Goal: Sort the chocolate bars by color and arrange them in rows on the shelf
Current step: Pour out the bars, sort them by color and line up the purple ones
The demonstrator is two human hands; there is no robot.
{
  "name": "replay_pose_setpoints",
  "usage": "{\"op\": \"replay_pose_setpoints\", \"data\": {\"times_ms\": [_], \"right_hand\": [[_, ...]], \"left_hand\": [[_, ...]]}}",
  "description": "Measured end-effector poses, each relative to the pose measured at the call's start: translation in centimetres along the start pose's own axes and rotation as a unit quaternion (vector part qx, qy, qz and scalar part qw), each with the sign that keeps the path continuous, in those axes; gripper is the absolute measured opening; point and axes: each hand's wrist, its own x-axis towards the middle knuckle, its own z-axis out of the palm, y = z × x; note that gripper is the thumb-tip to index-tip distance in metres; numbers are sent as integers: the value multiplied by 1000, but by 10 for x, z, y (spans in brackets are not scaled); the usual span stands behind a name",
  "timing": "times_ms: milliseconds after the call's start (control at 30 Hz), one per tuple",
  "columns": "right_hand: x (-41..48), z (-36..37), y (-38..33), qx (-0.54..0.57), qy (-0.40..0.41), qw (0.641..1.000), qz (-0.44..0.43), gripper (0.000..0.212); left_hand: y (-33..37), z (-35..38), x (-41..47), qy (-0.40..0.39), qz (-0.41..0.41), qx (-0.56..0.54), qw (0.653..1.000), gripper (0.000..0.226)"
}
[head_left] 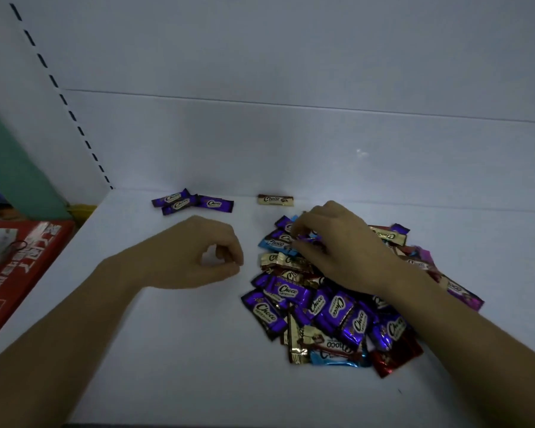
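Note:
A heap of chocolate bars [334,307] in purple, blue, gold and red wrappers lies right of centre on the white shelf [173,350]. My right hand [340,242] is on the far part of the heap, its fingers pinching a purple bar [306,239]. My left hand [198,251] hovers just left of the heap with loosely curled fingers and holds nothing. Three purple bars [192,202] lie together near the back wall at the left. A single gold bar [275,200] lies near the back wall, right of them.
The shelf's white back wall [291,143] rises behind the bars. A slotted upright [62,97] runs along the left side. Left of the shelf edge sits a red box [19,267], with a green surface [16,174] behind it.

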Motion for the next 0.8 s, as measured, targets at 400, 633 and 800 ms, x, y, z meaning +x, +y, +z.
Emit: {"op": "replay_pose_setpoints", "data": {"times_ms": [400,633,800], "right_hand": [[-20,2,-12,-5,-41,995,-86,50],[-21,-2,-12,-13,-83,994,-72,44],[-22,-1,-12,-7,-70,995,-70,37]], "left_hand": [[19,19,9,-117,41,-48,991,35],[14,26,4,-125,-39,-23,991,67],[14,17,4,-124,-8,-23,992,30]]}}
